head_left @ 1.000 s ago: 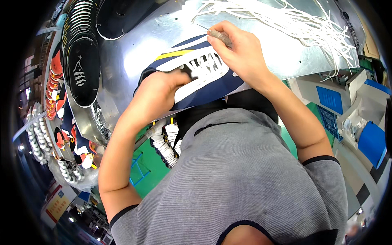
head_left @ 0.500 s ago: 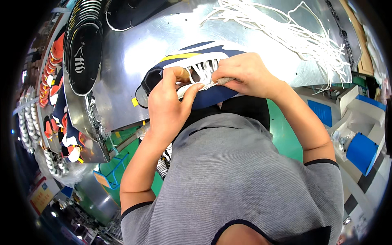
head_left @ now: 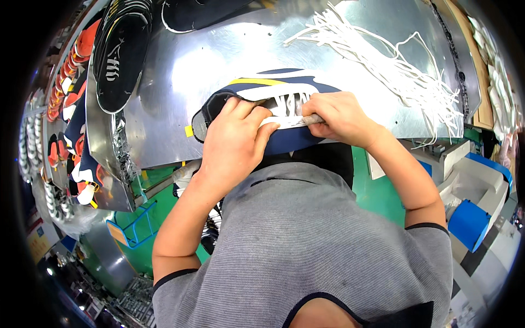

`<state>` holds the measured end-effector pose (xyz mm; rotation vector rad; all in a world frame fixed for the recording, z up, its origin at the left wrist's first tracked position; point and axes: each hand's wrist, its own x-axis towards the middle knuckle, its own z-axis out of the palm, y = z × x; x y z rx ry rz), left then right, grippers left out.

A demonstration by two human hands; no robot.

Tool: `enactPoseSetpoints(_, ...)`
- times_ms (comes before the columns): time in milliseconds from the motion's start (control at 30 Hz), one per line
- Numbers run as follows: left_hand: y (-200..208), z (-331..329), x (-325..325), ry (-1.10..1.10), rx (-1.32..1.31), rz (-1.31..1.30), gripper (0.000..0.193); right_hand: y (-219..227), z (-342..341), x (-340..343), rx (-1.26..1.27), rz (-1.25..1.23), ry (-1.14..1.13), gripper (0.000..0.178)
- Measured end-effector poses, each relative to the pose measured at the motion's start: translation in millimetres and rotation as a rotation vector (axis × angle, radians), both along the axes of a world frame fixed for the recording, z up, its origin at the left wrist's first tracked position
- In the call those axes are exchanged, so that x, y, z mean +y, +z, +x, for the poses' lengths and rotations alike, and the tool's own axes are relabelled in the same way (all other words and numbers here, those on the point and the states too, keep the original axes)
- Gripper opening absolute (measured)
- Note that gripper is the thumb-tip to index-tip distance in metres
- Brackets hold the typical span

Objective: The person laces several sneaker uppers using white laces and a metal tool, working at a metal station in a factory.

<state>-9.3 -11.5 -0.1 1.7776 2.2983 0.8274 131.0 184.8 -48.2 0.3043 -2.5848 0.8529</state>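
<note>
A navy sneaker [head_left: 292, 141] with a yellow stripe and white trim lies on the metal table close to my body, its heel to the left. White laces [head_left: 291, 105] cross its opening. My left hand [head_left: 236, 141] is closed on the near edge of the shoe's opening, fingertips tucked inside and thumb on the white lace strip. Farther toward the toe, my right hand [head_left: 343, 117] pinches the same edge beside the laces. A greyish wrapped piece [head_left: 313, 118] shows at its fingertips; whether it is a covered finger or a held thing, I cannot tell.
A bundle of loose white laces [head_left: 383, 63] spreads over the right of the metal table [head_left: 180, 123]. Stacked black shoe pieces [head_left: 119, 65] stand at the left edge, another dark piece [head_left: 202, 15] at the back. Below left is a blue-framed stool [head_left: 134, 232].
My left fingers have moved down into the shoe's opening, and the thumb has shifted along its edge. The laces between my hands lie straighter. The whole view has shifted slightly.
</note>
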Motion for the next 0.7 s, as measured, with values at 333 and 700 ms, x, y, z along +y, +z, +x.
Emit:
enactPoseSetpoints(333, -1.2, -1.7, -2.1, 0.147, -0.501, 0.072, 0.024, 5.4, -0.4, -6.4, -0.103, -0.444, -0.362, 0.024)
enactPoseSetpoints(700, -5.5, 5.7, 19.2, 0.329, -0.133, -0.003, 0.044, 19.8, -10.5, -12.9, -0.278, -0.255, -0.478, 0.012)
